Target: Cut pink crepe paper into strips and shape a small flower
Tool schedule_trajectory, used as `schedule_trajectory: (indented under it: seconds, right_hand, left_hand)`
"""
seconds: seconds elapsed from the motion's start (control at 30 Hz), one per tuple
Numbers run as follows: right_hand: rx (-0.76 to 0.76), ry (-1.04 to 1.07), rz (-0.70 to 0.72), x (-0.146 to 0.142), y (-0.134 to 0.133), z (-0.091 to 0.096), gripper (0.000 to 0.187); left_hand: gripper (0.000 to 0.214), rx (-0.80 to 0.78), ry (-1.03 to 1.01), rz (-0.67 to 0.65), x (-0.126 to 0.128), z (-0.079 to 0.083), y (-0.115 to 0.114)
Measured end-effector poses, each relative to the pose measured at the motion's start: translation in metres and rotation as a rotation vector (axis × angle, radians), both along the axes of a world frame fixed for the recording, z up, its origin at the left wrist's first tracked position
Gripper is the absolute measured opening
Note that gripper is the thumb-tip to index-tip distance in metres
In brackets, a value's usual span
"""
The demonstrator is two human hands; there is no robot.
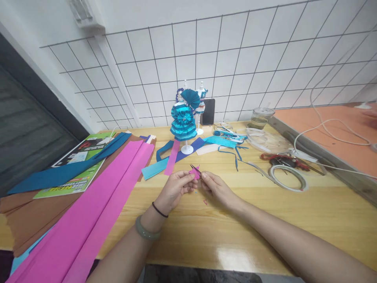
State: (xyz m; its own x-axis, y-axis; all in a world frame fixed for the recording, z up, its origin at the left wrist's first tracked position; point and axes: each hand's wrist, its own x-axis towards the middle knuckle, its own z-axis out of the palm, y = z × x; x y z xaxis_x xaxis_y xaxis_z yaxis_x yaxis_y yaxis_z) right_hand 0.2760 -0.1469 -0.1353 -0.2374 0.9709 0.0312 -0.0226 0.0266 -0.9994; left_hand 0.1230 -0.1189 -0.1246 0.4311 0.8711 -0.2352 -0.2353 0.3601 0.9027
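Note:
My left hand pinches a small piece of pink crepe paper above the middle of the table. From the right, my right hand grips a slim dark two-pointed tool; its tips lie over the pink piece, slightly apart. Whether it is tweezers or small scissors cannot be made out, since the fingers cover its rear. Just beyond the hands stands a small white dress form in a ruffled turquoise paper dress with a pleated fan. A tiny pink scrap lies below my hands.
Long pink paper strips, brown sheets and a magazine cover the left side. Behind are another dress form and a phone. A tape roll, cables and a glass bowl sit right.

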Motion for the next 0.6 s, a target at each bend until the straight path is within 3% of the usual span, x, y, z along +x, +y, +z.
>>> schedule_trajectory:
  seconds: [0.6]
  right_hand:
    - [0.028,-0.054,-0.011,0.0004,-0.0010,0.0002,0.039]
  left_hand:
    - [0.025,0.024,-0.005,-0.014,-0.0011,-0.0019,0.0014]
